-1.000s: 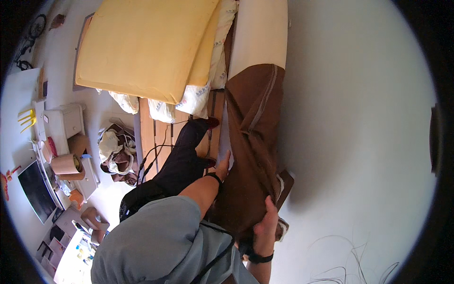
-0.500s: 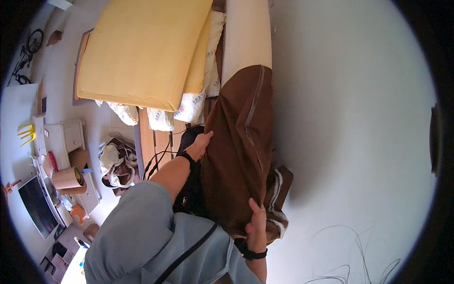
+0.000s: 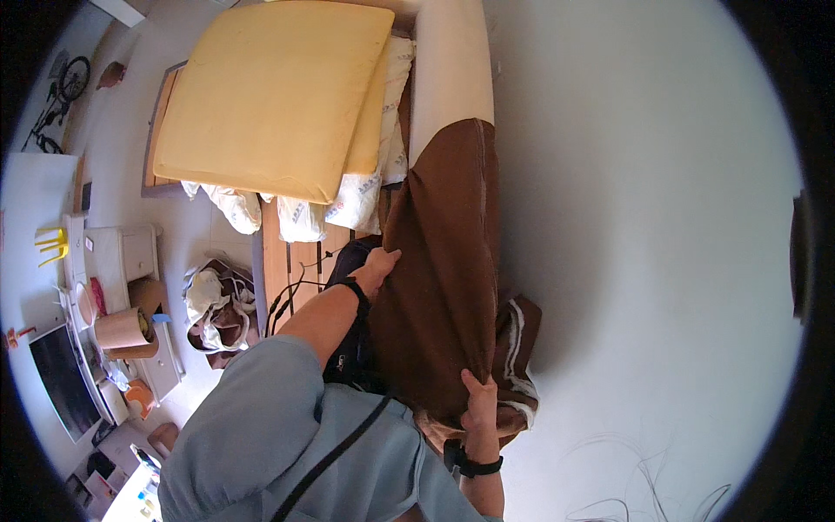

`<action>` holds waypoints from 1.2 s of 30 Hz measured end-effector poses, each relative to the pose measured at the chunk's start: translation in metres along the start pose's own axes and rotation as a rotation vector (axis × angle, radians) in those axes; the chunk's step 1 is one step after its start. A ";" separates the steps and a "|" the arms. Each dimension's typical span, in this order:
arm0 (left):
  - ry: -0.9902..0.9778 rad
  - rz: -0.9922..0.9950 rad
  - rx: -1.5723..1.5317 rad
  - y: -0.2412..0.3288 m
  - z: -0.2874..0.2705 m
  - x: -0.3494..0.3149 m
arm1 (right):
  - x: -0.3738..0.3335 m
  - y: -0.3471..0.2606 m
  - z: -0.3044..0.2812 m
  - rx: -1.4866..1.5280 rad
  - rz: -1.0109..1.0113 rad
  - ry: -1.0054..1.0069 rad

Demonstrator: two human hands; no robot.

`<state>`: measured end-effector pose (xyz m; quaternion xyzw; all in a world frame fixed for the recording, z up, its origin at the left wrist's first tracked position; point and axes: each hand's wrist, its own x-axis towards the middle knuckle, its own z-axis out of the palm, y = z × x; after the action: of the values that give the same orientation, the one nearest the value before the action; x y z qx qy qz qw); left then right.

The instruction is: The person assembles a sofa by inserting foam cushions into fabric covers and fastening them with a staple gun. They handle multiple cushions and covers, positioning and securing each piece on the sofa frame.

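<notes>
A brown fabric cushion cover (image 3: pixel 444 226) is drawn over the lower part of a long cream foam cushion (image 3: pixel 452 74), whose far end shows bare. My left hand (image 3: pixel 376 270) is closed on the cover's left side, pinching a fold of cloth. Nearer to me, my right hand (image 3: pixel 479 402) grips the cover low on its right side, with the thumb on top. A seam runs along the cover's right edge. Below and right of that hand the cover bunches up, showing a white-trimmed edge (image 3: pixel 515 348).
Left of the cushion, yellow foam slabs (image 3: pixel 278 96) lie on white patterned bags (image 3: pixel 352 200) over a slatted wooden frame (image 3: pixel 277 261). Dark cables (image 3: pixel 283 300) trail beside a black bag (image 3: pixel 348 348). A heap of brown and white cloth (image 3: pixel 217 304) sits further left. A pale wall (image 3: pixel 644 217) rises on the right.
The cover's seam has shifted right and straightened along the cushion's edge. Both hands keep their grip and have moved slightly to the right.
</notes>
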<state>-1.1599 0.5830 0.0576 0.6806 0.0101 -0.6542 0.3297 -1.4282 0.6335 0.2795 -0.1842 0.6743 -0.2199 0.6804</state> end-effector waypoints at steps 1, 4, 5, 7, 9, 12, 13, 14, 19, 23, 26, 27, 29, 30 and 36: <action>-0.010 0.003 0.030 -0.005 0.003 0.007 | 0.003 -0.002 -0.001 -0.060 -0.031 0.014; -0.012 0.114 0.140 -0.043 0.012 0.055 | 0.016 -0.027 -0.004 -0.203 -0.112 0.057; 0.002 0.176 0.170 -0.043 0.026 0.056 | 0.023 -0.036 -0.008 -0.220 -0.140 0.076; 0.000 0.288 0.383 -0.029 0.052 0.050 | 0.046 -0.052 -0.031 -0.412 -0.214 0.135; -0.047 0.388 0.753 0.006 0.073 0.023 | 0.080 -0.052 -0.075 -0.760 -0.294 0.226; -0.309 0.348 0.970 0.022 0.078 0.034 | 0.110 -0.055 -0.079 -1.353 -0.288 0.406; -0.423 0.297 1.138 0.027 0.079 0.039 | 0.121 -0.060 -0.075 -1.489 -0.212 0.430; -0.446 0.351 1.181 0.022 0.078 0.048 | 0.126 -0.072 -0.053 -1.556 -0.322 0.430; -0.617 0.450 1.200 0.044 0.064 0.058 | 0.175 -0.109 0.097 -1.614 -0.896 0.276; -0.816 0.514 1.284 0.040 0.021 0.155 | 0.266 -0.130 0.216 -1.670 -1.036 0.074; -0.388 0.438 1.453 0.063 -0.040 0.219 | 0.330 -0.138 0.246 -1.751 -1.008 0.016; -0.266 0.481 1.460 0.077 -0.052 0.235 | 0.351 -0.138 0.243 -1.779 -0.953 -0.005; -0.116 0.546 1.476 0.102 -0.071 0.271 | 0.394 -0.129 0.221 -1.815 -0.909 -0.061; -0.080 0.570 1.485 0.108 -0.078 0.290 | 0.402 -0.125 0.217 -1.810 -0.968 -0.066; 0.004 0.768 1.703 0.108 -0.069 0.409 | 0.444 -0.104 0.196 -1.757 -1.225 -0.057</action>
<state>-0.9918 0.3599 -0.2672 0.6507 -0.6980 -0.2861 -0.0865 -1.2404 0.2946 -0.0301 -0.9216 0.3730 0.0428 0.0986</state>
